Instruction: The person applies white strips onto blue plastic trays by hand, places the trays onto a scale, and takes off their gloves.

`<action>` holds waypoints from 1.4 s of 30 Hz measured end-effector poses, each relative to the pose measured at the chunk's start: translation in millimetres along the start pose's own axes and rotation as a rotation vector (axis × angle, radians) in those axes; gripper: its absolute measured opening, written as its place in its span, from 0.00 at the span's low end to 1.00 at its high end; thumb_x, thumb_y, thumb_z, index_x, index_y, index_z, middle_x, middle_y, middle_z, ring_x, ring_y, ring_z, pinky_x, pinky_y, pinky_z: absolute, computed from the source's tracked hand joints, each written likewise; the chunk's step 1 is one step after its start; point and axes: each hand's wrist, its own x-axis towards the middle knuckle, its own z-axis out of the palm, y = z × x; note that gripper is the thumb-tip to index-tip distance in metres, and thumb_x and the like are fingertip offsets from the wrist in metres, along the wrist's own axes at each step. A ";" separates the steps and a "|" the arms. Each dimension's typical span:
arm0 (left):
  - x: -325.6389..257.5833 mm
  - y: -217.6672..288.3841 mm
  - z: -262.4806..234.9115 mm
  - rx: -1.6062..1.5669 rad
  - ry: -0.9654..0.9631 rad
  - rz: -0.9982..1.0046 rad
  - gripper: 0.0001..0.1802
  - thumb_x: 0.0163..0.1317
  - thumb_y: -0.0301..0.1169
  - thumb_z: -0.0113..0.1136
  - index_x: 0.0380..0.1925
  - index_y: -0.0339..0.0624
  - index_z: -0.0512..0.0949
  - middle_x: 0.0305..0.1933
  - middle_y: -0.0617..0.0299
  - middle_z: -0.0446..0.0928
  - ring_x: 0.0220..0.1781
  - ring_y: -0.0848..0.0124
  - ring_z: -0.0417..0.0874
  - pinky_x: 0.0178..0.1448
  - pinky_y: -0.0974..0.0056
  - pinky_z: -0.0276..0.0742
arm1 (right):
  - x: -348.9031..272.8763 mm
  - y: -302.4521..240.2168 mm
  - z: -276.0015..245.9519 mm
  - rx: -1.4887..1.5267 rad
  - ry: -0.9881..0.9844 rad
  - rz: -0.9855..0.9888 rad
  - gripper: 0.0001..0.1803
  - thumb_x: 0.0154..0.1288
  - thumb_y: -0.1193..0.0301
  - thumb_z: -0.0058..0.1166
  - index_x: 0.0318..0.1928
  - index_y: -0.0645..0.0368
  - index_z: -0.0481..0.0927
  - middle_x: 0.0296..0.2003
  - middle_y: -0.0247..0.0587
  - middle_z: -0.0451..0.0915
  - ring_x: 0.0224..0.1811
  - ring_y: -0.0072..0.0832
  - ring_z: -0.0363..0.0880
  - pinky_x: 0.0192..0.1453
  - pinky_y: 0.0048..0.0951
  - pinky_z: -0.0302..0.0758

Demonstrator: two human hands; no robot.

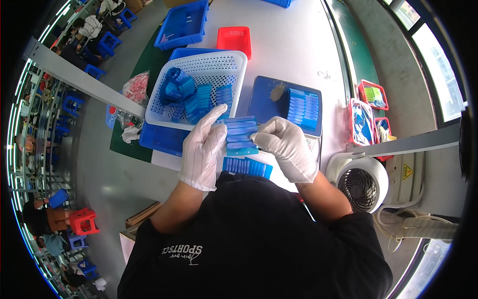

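Note:
Between my two white-gloved hands is a translucent blue ribbed strip (241, 133), made of several narrow segments side by side. My left hand (203, 149) grips its left edge, the thumb and a finger pointing up. The fingertips of my right hand (288, 149) pinch its right edge. Below the hands, close to my body, lie more blue ribbed strips (246, 166) in a row. At the right, similar strips (302, 107) are stacked on a flat scale with a dark blue platform (266, 102). A white perforated basket (199, 61) at the left holds a heap of blue strips (179, 88).
Blue trays (162, 139) lie under the basket, with another blue bin (183, 25) and a red basket (234, 41) farther back. Bagged pink pieces (136, 88) sit left. A white fan (359, 183) and red baskets (361, 122) stand right. People sit at far-left benches.

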 end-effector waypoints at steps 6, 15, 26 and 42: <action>-4.3 -1.6 -5.7 0.060 -0.032 0.008 0.25 0.62 0.21 0.55 0.61 0.37 0.68 0.39 0.62 0.76 0.37 0.80 0.73 0.46 0.73 0.71 | 0.3 -0.1 -1.1 -0.024 0.002 -0.011 0.10 0.60 0.72 0.62 0.28 0.62 0.75 0.26 0.32 0.75 0.28 0.16 0.70 0.34 0.20 0.69; -7.5 -2.0 3.6 0.112 -0.068 0.114 0.35 0.57 0.13 0.54 0.66 0.38 0.60 0.42 0.56 0.77 0.42 0.75 0.77 0.49 0.72 0.73 | 0.1 1.8 -0.1 0.072 -0.005 0.001 0.06 0.58 0.76 0.60 0.29 0.62 0.75 0.30 0.35 0.78 0.34 0.20 0.75 0.44 0.22 0.72; 5.6 -22.0 -13.8 0.378 0.056 0.317 0.35 0.56 0.15 0.56 0.66 0.35 0.61 0.52 0.54 0.76 0.52 0.72 0.77 0.56 0.67 0.72 | -1.6 -3.2 -19.1 0.177 0.003 0.017 0.12 0.59 0.66 0.58 0.32 0.64 0.78 0.47 0.47 0.81 0.39 0.24 0.75 0.46 0.24 0.72; 1.3 -35.8 -3.1 0.132 -0.062 0.152 0.35 0.57 0.16 0.55 0.66 0.38 0.59 0.45 0.50 0.77 0.45 0.69 0.80 0.43 0.66 0.82 | 5.1 13.6 -8.6 0.003 -0.145 -0.111 0.07 0.54 0.73 0.62 0.29 0.62 0.77 0.26 0.32 0.76 0.30 0.19 0.71 0.39 0.18 0.65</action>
